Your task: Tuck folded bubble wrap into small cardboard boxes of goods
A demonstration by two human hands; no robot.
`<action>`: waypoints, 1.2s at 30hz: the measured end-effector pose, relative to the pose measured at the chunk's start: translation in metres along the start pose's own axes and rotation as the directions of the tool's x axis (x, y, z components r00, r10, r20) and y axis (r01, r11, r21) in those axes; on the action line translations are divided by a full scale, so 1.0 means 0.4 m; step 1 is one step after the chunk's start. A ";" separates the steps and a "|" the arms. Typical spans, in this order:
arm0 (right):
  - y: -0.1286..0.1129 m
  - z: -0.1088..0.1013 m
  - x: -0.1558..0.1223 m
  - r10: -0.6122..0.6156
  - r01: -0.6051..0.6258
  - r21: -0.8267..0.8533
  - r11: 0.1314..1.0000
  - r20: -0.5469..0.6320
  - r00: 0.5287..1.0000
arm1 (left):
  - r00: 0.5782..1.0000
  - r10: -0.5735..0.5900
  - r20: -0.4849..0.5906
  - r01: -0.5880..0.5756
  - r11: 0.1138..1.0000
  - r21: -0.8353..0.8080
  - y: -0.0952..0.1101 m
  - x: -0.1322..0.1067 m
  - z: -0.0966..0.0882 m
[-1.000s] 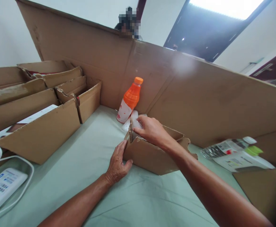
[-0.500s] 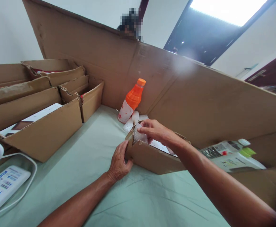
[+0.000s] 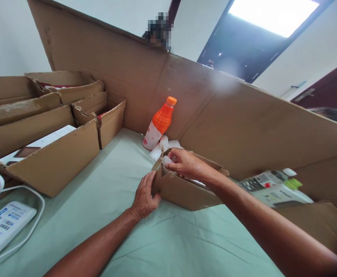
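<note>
A small open cardboard box (image 3: 190, 196) rests on the green cloth (image 3: 104, 181) in front of me. My left hand (image 3: 146, 196) grips its left end, fingers and thumb against the cardboard. Over the opening, my right hand (image 3: 187, 163) pinches a piece of bubble wrap (image 3: 167, 165) that sits low inside the left end. Part of a white item (image 3: 199, 182) shows in the box below my right wrist; my hand and the box wall hide the remainder. More bubble wrap (image 3: 156, 152) lies just behind the box, beside an orange bottle (image 3: 159, 123).
Several cardboard compartments (image 3: 58, 161) stand at left, one with a white box (image 3: 47, 140) inside. A power strip (image 3: 5, 231) and white cable lie nearer. Bottles (image 3: 275, 188) lie at right. A tall cardboard panel (image 3: 220, 111) runs behind; a person's head (image 3: 158, 32) shows above it.
My right hand has pressed slightly lower and left into the box with the bubble wrap, less of which now shows. My left hand keeps its hold. The view has shifted slightly.
</note>
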State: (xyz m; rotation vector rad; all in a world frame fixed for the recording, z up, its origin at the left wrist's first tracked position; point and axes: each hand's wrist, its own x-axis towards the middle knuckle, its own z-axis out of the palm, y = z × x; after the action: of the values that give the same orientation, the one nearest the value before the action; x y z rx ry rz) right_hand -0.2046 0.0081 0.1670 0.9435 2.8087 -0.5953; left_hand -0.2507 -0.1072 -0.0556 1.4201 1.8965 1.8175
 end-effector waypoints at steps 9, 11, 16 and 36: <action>-0.017 0.024 0.025 -0.090 0.083 -0.344 0.935 -0.005 0.996 | 1.000 -0.006 -0.011 0.006 1.000 0.007 -0.004 -0.003 0.002; -0.011 0.028 0.028 -0.104 0.099 -0.349 0.932 0.004 0.995 | 1.000 -0.008 -0.013 0.009 1.000 0.005 -0.004 -0.003 0.002; 0.011 0.029 0.040 -0.137 0.149 -0.332 0.931 0.058 0.989 | 1.000 -0.002 -0.002 0.002 1.000 -0.003 -0.003 -0.002 -0.001; -0.025 0.046 0.002 -0.071 0.018 -0.535 0.845 -0.079 0.994 | 1.000 0.011 0.017 -0.011 1.000 -0.022 0.002 0.002 -0.005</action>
State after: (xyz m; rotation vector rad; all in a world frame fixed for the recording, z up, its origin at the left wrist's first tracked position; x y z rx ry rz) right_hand -0.2115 -0.0060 0.1531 0.8013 2.8301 0.2453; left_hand -0.2520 -0.1080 -0.0541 1.4374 1.8587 1.8193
